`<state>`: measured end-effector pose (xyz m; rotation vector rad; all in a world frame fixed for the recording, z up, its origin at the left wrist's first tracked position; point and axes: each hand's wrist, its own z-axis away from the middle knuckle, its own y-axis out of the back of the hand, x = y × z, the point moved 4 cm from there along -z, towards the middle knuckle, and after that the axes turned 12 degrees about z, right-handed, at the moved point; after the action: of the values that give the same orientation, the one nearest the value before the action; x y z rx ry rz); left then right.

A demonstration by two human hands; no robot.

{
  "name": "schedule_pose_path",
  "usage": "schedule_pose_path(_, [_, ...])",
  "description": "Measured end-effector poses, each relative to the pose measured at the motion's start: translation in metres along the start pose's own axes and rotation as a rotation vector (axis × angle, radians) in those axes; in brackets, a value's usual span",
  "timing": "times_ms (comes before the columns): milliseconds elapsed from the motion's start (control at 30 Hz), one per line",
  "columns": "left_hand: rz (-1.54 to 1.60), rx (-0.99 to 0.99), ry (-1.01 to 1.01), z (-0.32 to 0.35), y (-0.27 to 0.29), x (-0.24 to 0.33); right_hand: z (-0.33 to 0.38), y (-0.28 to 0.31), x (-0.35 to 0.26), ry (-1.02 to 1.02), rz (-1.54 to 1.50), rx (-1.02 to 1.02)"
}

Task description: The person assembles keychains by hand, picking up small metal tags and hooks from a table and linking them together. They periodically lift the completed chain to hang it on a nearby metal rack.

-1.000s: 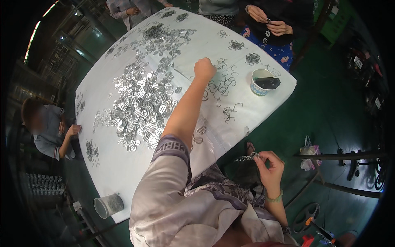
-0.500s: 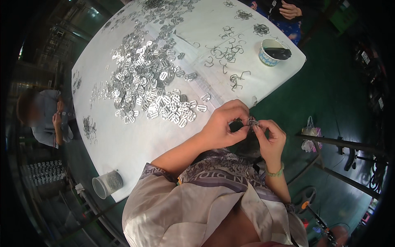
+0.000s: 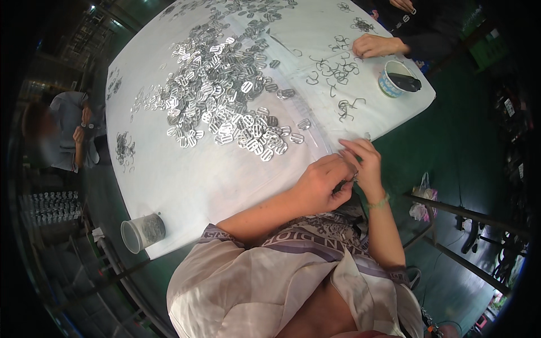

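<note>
One silvery metal piece point(image 3: 355, 177) is pinched in left hand point(image 3: 324, 183) at white desk's point(image 3: 186, 183) near edge; grip of right hand point(image 3: 368, 164) unclear.

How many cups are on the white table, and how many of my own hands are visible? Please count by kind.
Patterned cup: 1
Translucent cup: 1
Own hands, left hand and right hand: 2
Total: 4

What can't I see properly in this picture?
In the head view:
Small metal thing between the left hand and right hand: mostly covered by them.
Inside bottom of the patterned cup: hidden by the black object.
Table: far end cut off by the top edge.
Pieces held by the person at left: too small and blurred.
</note>
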<state>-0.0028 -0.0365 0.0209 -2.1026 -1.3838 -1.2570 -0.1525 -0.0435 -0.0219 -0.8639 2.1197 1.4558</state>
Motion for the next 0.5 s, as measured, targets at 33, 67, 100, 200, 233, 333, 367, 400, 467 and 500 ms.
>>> schedule_pose_path(33, [0.001,-0.002,0.001,0.002,-0.001,0.001,-0.01,-0.012,0.001,0.08,0.045,-0.027])
schedule_pose_path(67, [0.003,-0.005,0.001,0.004,-0.002,0.002,-0.019,-0.027,0.004,0.16,0.09,-0.053])
schedule_pose_path(100, [0.0,-0.007,-0.001,0.005,-0.003,0.003,-0.028,-0.043,0.006,0.244,0.133,-0.077])
schedule_pose_path(200, [0.009,-0.021,0.004,0.007,-0.004,0.007,-0.051,-0.078,0.007,0.279,0.17,-0.118])
schedule_pose_path(233, [0.003,-0.015,0.0,0.008,-0.003,0.009,-0.056,-0.088,0.009,0.302,0.2,-0.136])
schedule_pose_path(333, [-0.001,-0.003,-0.004,0.009,-0.002,0.011,-0.066,-0.101,0.012,0.252,0.232,-0.203])
schedule_pose_path(367, [0.002,0.0,0.001,0.01,-0.001,0.008,-0.066,-0.099,0.014,0.162,0.198,-0.234])
schedule_pose_path(400, [0.004,0.005,0.008,0.01,-0.001,0.006,-0.066,-0.096,0.014,0.073,0.164,-0.268])
schedule_pose_path(467, [0.011,0.014,0.049,0.009,0.001,0.002,-0.057,-0.078,0.022,-0.154,0.004,-0.258])
schedule_pose_path(500, [0.013,0.016,0.069,0.008,0.003,0.001,-0.05,-0.066,0.025,-0.267,-0.077,-0.248])
